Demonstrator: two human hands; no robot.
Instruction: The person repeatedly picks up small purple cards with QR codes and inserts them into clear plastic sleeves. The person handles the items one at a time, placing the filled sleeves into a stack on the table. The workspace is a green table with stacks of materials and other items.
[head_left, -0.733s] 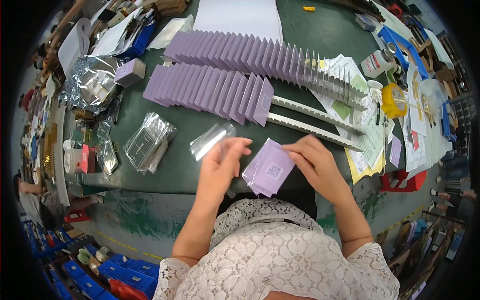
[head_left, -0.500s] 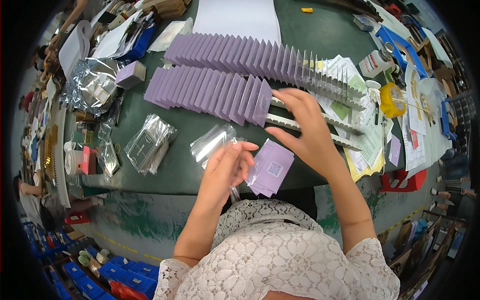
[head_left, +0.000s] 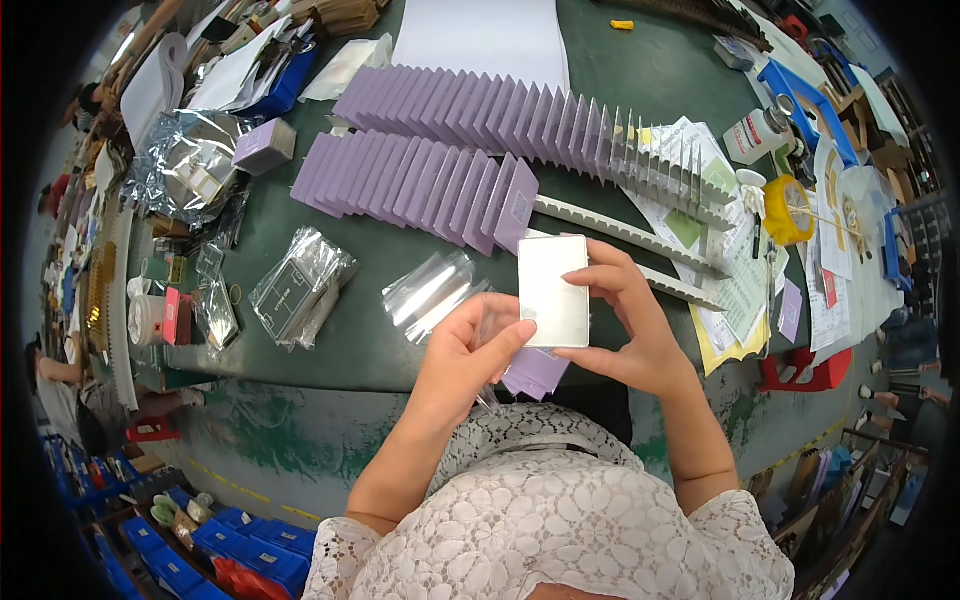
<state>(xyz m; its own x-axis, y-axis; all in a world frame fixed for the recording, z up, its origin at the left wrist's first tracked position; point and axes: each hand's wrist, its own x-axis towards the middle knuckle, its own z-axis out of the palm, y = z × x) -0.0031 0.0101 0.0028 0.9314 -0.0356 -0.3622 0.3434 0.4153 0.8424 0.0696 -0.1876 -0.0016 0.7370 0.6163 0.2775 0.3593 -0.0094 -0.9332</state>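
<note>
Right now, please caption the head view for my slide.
Left hand and right hand hold a pale card near racked purple cards.

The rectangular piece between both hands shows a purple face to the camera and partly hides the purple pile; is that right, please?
Not quite: in the head view, the rectangular piece shows a pale, silvery face. It is indeed between the left hand and right hand, partly hiding the purple pile.

Left hand (head_left: 465, 350) near curved right hand (head_left: 645, 335)
</note>
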